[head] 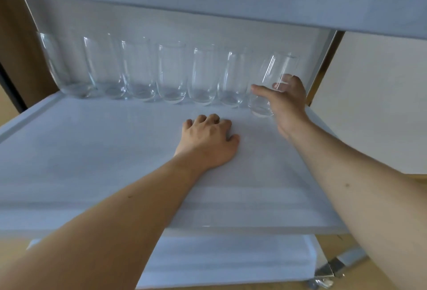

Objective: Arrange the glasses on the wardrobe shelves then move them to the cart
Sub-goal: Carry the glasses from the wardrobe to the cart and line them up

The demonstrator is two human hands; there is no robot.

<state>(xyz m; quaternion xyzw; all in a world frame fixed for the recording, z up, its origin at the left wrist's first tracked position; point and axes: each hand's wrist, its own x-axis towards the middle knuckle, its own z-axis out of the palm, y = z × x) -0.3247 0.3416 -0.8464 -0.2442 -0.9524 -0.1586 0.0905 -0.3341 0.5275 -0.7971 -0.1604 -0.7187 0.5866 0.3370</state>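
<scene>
Six clear glasses (147, 70) stand upright in a row along the back of a white-lined shelf (80, 162), close together, the leftmost near the left edge. The left hand (209, 141) rests palm down on the shelf liner in front of the row, fingers loosely curled, holding nothing. At the right end, the right hand (285, 102) grips a seventh glass (268, 86), thumb across its front, fingers behind. That glass tilts to the right, just beside the sixth. A lower shelf (231, 262) shows beneath, with a metal caster (328, 271) at its right corner.
</scene>
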